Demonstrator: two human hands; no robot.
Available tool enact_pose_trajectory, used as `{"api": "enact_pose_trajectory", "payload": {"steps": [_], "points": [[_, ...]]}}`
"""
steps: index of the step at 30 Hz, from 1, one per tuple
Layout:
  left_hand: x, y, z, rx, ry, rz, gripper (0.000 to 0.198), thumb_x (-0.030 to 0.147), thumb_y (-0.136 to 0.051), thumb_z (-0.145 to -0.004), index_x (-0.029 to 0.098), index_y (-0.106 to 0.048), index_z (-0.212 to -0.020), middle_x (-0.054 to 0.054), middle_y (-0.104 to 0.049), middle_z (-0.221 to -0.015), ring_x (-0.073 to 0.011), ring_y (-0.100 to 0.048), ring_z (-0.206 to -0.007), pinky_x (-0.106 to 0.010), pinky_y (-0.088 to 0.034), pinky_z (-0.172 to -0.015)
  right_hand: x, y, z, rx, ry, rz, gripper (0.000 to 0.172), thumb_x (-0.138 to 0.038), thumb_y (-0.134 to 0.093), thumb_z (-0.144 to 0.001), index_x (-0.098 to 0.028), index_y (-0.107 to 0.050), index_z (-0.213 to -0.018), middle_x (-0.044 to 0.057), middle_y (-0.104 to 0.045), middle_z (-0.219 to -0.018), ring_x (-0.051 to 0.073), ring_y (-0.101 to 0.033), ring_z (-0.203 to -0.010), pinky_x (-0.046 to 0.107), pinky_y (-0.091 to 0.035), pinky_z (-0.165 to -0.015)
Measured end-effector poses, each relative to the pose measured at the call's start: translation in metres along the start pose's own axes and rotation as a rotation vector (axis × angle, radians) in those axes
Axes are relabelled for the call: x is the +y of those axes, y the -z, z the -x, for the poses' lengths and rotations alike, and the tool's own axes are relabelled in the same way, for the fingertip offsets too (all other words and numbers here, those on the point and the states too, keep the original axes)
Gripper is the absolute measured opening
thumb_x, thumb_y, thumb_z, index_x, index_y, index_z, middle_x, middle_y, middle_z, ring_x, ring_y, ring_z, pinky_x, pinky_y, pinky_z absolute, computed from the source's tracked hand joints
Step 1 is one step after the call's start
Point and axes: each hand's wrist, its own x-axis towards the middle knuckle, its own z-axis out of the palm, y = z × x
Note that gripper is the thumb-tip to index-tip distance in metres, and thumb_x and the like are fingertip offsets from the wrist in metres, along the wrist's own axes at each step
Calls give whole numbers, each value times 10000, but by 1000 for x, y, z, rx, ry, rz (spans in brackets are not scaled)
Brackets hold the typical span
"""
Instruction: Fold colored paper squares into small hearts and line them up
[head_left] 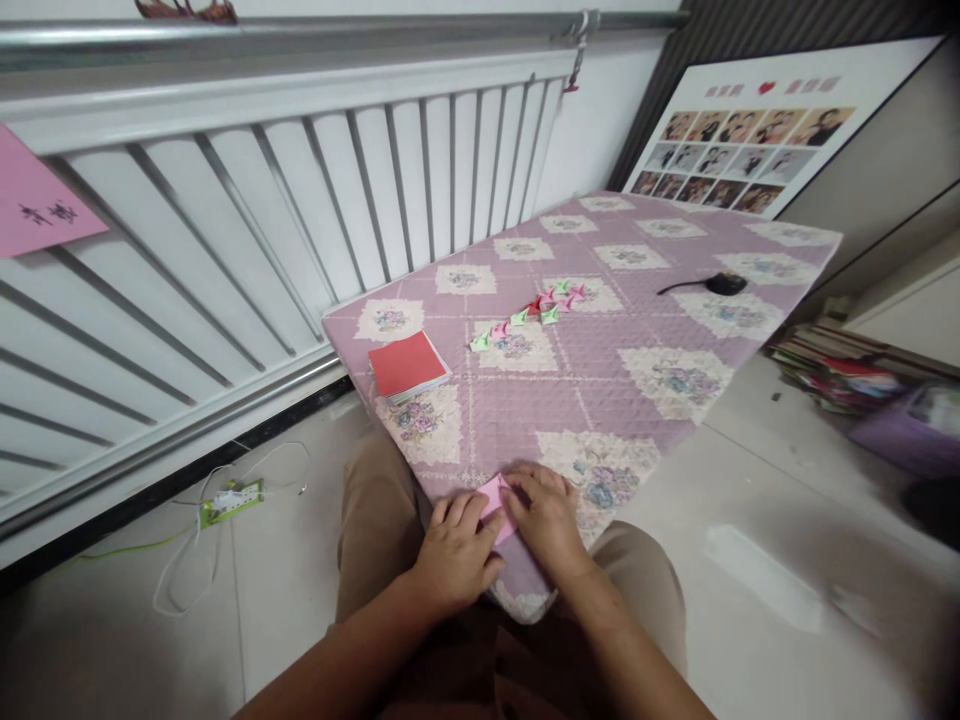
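Observation:
A small pink sheet of paper (496,508) lies at the near corner of the table, partly covered by my fingers. On its left side, my left hand (459,550) presses it down with the fingers laid over the edge. At the upper right corner, my right hand (546,515) pinches the paper, where a fold seems to show. Farther up the table stand several small folded paper pieces (519,318) in green, pink and red. A stack of square paper (409,365) with a red sheet on top rests at the left edge.
A purple flowered cloth covers the table (585,395). A black object with a cable (726,284) lies at its right. Behind are a white radiator (420,180) and a photo board (739,140). A power strip (231,502) with cords lies on the floor at left.

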Motion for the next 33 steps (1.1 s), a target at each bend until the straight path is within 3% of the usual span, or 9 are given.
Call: {"api": "enact_pose_trajectory", "payload": {"steps": [11, 18, 21, 28, 33], "points": [[1, 3, 0, 5, 8, 34, 562, 456, -570, -835, 262, -450, -1349, -95, -455, -1360, -288, -379, -1238, -476, -274, -1035, 2, 14, -5, -71, 98, 41, 128, -249, -527, -837, -226, -617, -749, 34, -634, -857, 208, -546, -880, 354, -330, -815], [1, 3, 0, 24, 7, 43, 556, 436, -561, -839, 266, -445, -1356, -91, -456, -1361, -286, -380, -1242, -471, -274, -1033, 8, 20, 2, -220, 208, -32, 110, -235, -517, -867, -229, -627, -858, 19, -659, -823, 187, -582, -848, 367, -323, -876], [1, 1, 1, 32, 4, 39, 547, 434, -557, -839, 252, -455, -1345, -90, -461, -1359, -282, -384, -1242, -463, -276, -1038, 11, 21, 5, -232, 239, -10, 143, -204, -532, -859, -253, -647, -928, 17, -662, -860, 189, -579, -887, 388, -289, -922], [-3, -2, 2, 79, -6, 75, 509, 429, -562, -833, 186, -503, -1277, -98, -498, -1336, -277, -398, -1238, -442, -262, -1055, 18, 18, 13, -165, 371, 152, 135, -201, -544, -877, -215, -650, -795, 21, -624, -786, 183, -531, -837, 407, -270, -966], [-9, 2, 3, 44, -42, 105, 506, 425, -548, -848, 171, -493, -1282, -94, -509, -1338, -271, -415, -1225, -418, -297, -1026, 23, 18, 20, -159, 468, 163, 115, -207, -550, -892, -220, -659, -929, 29, -631, -847, 189, -512, -876, 391, -299, -968]]}}
